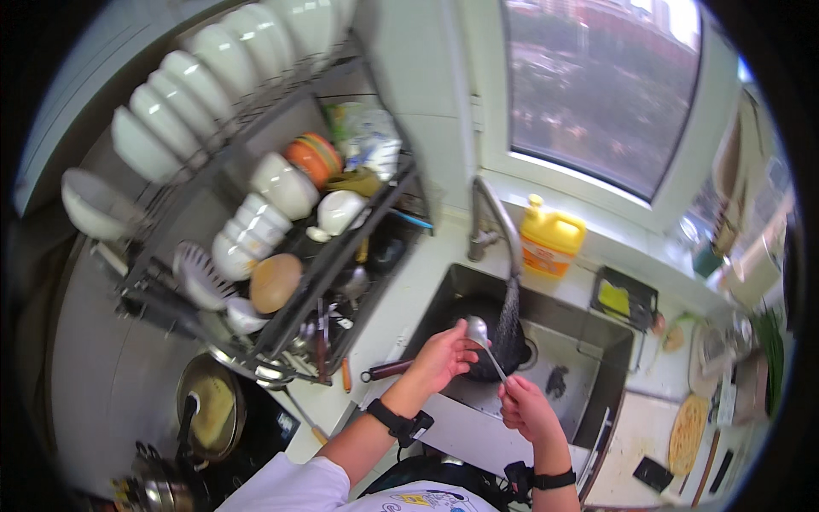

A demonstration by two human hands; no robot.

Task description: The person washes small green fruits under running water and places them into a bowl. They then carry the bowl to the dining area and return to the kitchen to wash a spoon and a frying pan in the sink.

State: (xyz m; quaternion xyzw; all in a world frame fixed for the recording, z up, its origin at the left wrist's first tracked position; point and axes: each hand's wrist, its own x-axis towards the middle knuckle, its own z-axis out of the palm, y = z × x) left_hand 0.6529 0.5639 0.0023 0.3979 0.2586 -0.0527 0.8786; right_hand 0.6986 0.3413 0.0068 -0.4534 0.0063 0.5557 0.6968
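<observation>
A metal spoon slants over the sink, its bowl up and to the left. My right hand grips the lower end of its handle. At the bowl is my left hand, fingertips against or right beside the metal; whether they pinch it cannot be made out. Below, a black wok with a dark handle sits in the stainless steel sink. Water streams from the curved faucet into the wok, to the right of the spoon bowl. A dark scrap lies on the sink floor.
A dish rack with bowls and utensils stands left. A yellow detergent jug is behind the sink. Lower left, a pan holds a pale flatbread. On the right are a cutting board and a browned flatbread.
</observation>
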